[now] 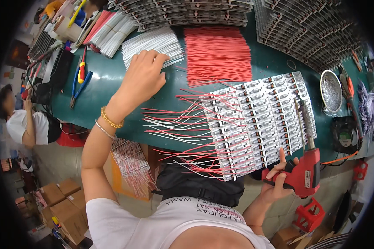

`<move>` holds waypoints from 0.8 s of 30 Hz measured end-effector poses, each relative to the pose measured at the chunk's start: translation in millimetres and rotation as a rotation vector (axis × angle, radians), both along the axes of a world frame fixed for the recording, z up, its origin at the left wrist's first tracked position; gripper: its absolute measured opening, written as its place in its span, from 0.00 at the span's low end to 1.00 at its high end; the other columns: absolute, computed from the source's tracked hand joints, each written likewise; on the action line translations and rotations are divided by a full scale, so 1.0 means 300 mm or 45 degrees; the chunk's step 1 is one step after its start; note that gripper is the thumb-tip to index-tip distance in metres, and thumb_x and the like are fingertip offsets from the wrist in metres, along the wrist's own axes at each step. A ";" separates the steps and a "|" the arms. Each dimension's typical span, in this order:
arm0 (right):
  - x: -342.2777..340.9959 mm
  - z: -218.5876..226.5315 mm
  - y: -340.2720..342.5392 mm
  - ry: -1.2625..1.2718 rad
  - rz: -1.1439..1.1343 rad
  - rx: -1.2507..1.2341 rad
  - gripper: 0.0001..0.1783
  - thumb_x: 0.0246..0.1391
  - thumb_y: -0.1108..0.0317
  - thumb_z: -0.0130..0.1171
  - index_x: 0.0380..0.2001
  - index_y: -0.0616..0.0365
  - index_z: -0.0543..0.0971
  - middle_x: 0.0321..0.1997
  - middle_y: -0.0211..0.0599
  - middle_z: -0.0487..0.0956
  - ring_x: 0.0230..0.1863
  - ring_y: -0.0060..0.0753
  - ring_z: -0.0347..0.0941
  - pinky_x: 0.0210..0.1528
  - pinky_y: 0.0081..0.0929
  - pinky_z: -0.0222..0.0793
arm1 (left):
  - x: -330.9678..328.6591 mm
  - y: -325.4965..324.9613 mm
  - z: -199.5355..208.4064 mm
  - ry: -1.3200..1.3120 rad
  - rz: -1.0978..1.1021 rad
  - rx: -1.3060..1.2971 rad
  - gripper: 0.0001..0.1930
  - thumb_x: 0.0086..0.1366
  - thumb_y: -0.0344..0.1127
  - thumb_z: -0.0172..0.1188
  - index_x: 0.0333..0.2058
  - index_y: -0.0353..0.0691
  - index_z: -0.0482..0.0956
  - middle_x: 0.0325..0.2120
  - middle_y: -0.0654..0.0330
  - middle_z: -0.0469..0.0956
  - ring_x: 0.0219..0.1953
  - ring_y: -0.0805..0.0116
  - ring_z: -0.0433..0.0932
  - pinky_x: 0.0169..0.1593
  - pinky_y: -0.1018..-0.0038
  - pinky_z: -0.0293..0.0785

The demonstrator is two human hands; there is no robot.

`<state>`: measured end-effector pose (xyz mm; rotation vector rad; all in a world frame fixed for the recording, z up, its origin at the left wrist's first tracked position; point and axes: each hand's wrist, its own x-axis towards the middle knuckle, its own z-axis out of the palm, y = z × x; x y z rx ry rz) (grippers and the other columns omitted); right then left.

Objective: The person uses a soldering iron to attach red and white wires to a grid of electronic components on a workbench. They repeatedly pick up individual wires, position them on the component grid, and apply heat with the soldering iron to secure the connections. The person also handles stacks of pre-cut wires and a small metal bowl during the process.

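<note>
My left hand (144,79) reaches over the near edge of a pile of white wires (153,43). Its fingers are bent, the thumb stands apart from the forefinger, and I see nothing held. In my right hand (280,182) is a red soldering gun (309,174), its long metal nozzle (306,120) pointing away over a panel of small circuit boards (257,124). Red and white wires (183,128) stick out from the panel's left side. Beyond the panel lies a wide pile of red wires (218,54).
Blue-handled pliers (79,81) lie at the left. Stacked board panels (307,33) fill the back right. A metal bowl (331,91) and a black fan-like device (345,133) stand at the right. A wired panel (131,155) sits below the table edge. Another person (23,124) is at far left.
</note>
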<state>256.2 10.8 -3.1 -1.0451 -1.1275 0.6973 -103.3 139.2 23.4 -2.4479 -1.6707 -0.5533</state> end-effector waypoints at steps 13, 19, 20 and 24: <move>0.024 0.013 -0.042 -0.017 -0.180 -0.067 0.26 0.50 0.74 0.47 0.52 0.75 0.59 0.21 0.39 0.69 0.13 0.19 0.61 0.55 0.56 0.62 | -0.033 0.094 -0.028 -0.173 0.036 -0.318 0.11 0.48 0.21 0.51 0.34 0.32 0.69 0.23 0.50 0.73 0.25 0.51 0.71 0.30 0.63 0.67; 0.040 0.022 -0.053 0.010 -0.239 -0.108 0.26 0.50 0.74 0.47 0.52 0.76 0.59 0.21 0.39 0.69 0.15 0.20 0.61 0.54 0.53 0.63 | -0.056 0.061 0.012 -0.431 0.159 -0.411 0.07 0.53 0.28 0.58 0.29 0.31 0.72 0.21 0.54 0.71 0.22 0.64 0.70 0.28 0.70 0.66; 0.036 0.026 -0.054 0.017 -0.251 -0.124 0.26 0.50 0.74 0.47 0.52 0.76 0.58 0.21 0.39 0.69 0.15 0.20 0.61 0.55 0.52 0.63 | -0.059 0.059 0.015 -0.459 0.212 -0.426 0.07 0.55 0.30 0.58 0.28 0.31 0.72 0.21 0.55 0.71 0.22 0.65 0.69 0.28 0.71 0.66; 0.032 0.025 -0.071 0.106 -0.254 -0.150 0.26 0.51 0.77 0.47 0.54 0.75 0.57 0.25 0.39 0.70 0.15 0.20 0.61 0.51 0.47 0.66 | -0.079 0.057 -0.002 -0.431 0.119 -0.225 0.09 0.59 0.33 0.57 0.28 0.32 0.72 0.20 0.56 0.72 0.21 0.65 0.69 0.28 0.71 0.67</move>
